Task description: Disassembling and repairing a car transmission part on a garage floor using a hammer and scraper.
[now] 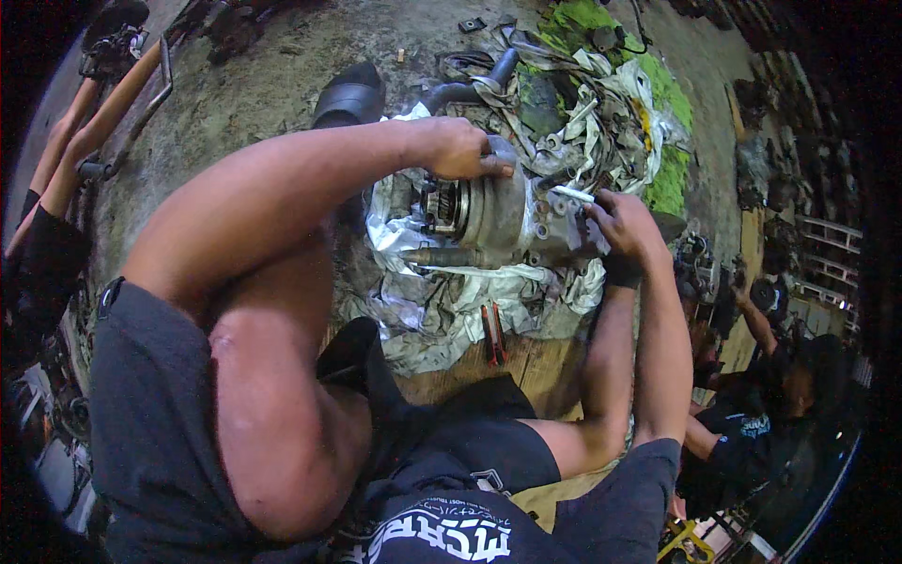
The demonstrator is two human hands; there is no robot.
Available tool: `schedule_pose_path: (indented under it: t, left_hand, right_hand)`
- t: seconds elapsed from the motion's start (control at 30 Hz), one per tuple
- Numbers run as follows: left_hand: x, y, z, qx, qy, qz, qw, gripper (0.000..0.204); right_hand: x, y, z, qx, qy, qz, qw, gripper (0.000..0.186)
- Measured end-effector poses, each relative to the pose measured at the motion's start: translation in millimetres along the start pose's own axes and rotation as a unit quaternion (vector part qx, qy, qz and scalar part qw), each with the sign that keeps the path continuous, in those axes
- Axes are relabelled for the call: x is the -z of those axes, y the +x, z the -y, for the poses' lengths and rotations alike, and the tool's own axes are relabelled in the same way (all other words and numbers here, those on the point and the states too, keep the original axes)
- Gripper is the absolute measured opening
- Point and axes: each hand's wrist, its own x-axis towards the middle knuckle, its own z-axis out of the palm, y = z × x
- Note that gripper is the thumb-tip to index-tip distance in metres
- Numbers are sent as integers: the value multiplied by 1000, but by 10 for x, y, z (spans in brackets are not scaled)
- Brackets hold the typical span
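A grey metal turbocharger [498,211] lies on its side in front of me, with a finned wheel [442,207] showing at its left end. My left hand [465,150] is closed over the upper rim of its round housing, fingers partly hidden. A slim white stick-like object [571,195] is pinched in my right hand [620,226], its far end close to the bolted right part of the turbocharger. I cannot tell exactly what kind of tool it is. Under the turbocharger are crumpled plastic and rags [442,329]. Nearer to me lie red-handled pliers [493,334].
Dirty rags [592,122], a dark bent pipe [470,89] and green cloth [669,179] lie beyond the turbocharger. Wooden board [451,381] is under the near side. Another person [752,414] is at the right; another person's arms [70,141] show far left.
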Motion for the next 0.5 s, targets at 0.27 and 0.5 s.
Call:
schedule_pose_path:
  t: [0.27, 0.5]
  left_hand:
    - [46, -25, -41, 7, -9, 1, 1000, 74]
    - [14, 46, -28, -7, -4, 1, 1000, 75]
  right_hand:
    - [-58, -36, 30, -9, -85, 8, 996, 32]
    - [-371, -16, -387, 59, -146, -38, 987, 40]
